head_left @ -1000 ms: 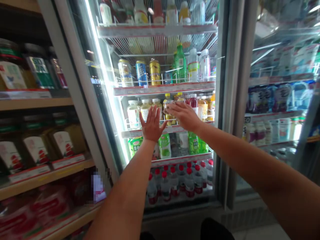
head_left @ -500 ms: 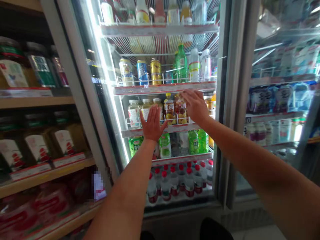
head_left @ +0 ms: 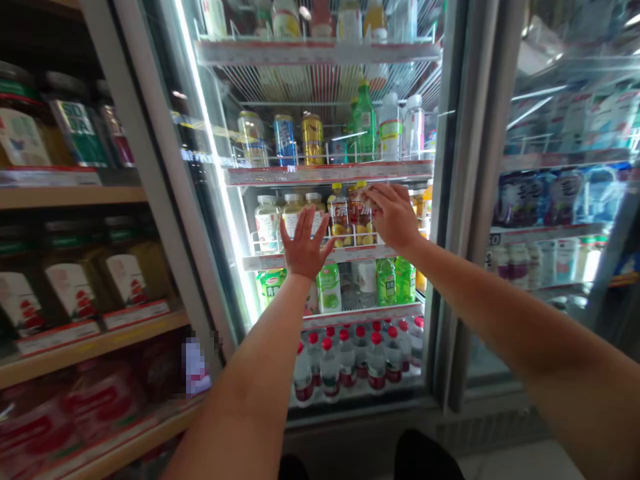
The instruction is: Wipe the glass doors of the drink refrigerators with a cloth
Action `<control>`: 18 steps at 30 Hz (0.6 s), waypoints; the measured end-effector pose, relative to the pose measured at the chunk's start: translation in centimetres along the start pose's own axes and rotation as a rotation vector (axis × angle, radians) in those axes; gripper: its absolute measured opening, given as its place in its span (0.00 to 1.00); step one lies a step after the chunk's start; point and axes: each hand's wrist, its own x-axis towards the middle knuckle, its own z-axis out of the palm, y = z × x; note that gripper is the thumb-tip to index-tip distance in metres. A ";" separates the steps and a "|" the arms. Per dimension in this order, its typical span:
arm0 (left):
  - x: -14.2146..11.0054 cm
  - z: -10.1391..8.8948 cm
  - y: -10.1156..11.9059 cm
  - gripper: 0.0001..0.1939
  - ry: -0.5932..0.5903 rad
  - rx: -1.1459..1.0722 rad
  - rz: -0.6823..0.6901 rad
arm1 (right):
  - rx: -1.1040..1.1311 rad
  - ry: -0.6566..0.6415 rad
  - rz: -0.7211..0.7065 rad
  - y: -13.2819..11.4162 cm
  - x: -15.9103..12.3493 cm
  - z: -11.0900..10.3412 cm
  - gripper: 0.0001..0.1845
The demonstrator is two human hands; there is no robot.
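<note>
The glass door (head_left: 210, 200) of a lit drinks cooler stands in front of me, with reflections on it. My left hand (head_left: 305, 248) is open, its fingers spread and palm towards the glass, in front of the shelf with white-capped bottles (head_left: 267, 222). To its right and a little higher, my right hand (head_left: 397, 217) is bent over a small pale crumpled cloth (head_left: 367, 196) at the glass. Part of that cloth is hidden under the fingers. Behind it, through the door, are yellow-capped brown tea bottles (head_left: 340, 217).
Cans (head_left: 285, 141) and a green bottle (head_left: 366, 127) stand on the shelf above. Red-capped water bottles (head_left: 329, 369) fill the bottom. On the left is a wooden shelf (head_left: 75, 197) with jars and bottles; on the right, a metal door frame (head_left: 475, 200) and another cooler.
My right hand has moved slightly down and right, baring a yellow cap behind it. The fingers of my left hand are spread wider. The view has shifted a little.
</note>
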 end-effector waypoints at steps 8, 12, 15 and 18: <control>0.0 -0.1 0.0 0.22 -0.016 -0.037 -0.020 | 0.054 -0.171 -0.228 -0.5 -1.0 0.7 0.28; -0.1 -0.1 0.1 0.22 -0.029 -0.067 -0.018 | 0.029 0.059 0.056 0.1 2.1 0.7 0.29; -0.1 0.0 0.1 0.21 -0.032 -0.065 -0.005 | 0.040 -0.028 -0.025 -1.2 2.4 1.1 0.30; -0.1 0.1 -0.1 0.19 -0.021 -0.047 0.029 | 0.061 -0.240 -0.300 -2.1 2.2 1.2 0.30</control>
